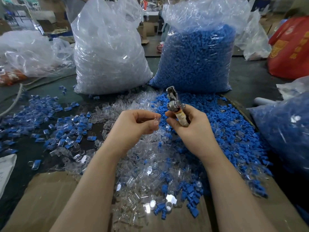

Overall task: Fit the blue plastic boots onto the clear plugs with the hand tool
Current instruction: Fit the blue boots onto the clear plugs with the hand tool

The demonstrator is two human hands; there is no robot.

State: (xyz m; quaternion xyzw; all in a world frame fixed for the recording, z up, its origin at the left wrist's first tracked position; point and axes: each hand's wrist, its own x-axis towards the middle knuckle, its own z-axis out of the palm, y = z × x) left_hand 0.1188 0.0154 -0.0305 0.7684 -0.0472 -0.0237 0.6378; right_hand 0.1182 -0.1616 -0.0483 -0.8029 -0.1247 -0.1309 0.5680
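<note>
The hand tool [175, 108] is held above the middle of the counter [250, 84]. I note its long axis runs roughly upright, tilted slightly: the metal head points up and away toward the far edge, the wrapped handle points down and back toward me. My right hand [189, 124] grips that handle, fingers curled round it. My left hand [133, 124] sits just beside the right, fingertips together in a pinch on a clear plug [156, 118]; the plug is small and transparent, and I cannot tell which way it points.

Beneath both hands lies a loose heap of clear plugs [143, 173], running from the centre toward the near edge. To its right, a heap of blue boots [225, 124] spreads toward the right edge. Toward the left edge lie scattered assembled pieces [66, 128], blue and clear together.

At the far edge stand two upright plastic sacks, touching at the base: a sack of clear parts [107, 52] on the left and a sack of blue parts [199, 59] on the right. A flat sheet of cardboard [46, 198] covers the near left corner.
</note>
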